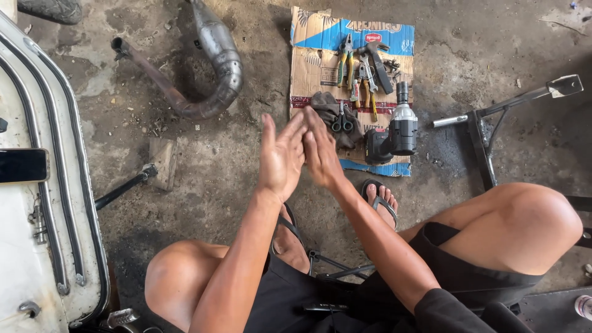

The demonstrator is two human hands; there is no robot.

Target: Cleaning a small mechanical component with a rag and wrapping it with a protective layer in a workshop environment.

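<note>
A person squats on a stained concrete floor [185,179], seen from above, knees at the lower left and right of the frame. Both hands are raised at the centre, empty, fingers straight and palms pressed lightly together: the left hand [281,157] overlaps the right hand [320,151] at the fingers. Neither grips anything.

Just above and to the right of the hands lies a flattened piece of cardboard [314,65] on the floor. On it rest a dark rag [327,105] with small scissors [342,120] on top, nearest the fingertips, then pliers with green and orange handles [354,71], and a black and grey cordless power tool [394,129] at the cardboard's right edge.

A curved metal exhaust pipe [216,61] lies at the upper left. A white vehicle body panel [31,234] fills the left edge. A grey metal stand [493,117] lies at the right.
</note>
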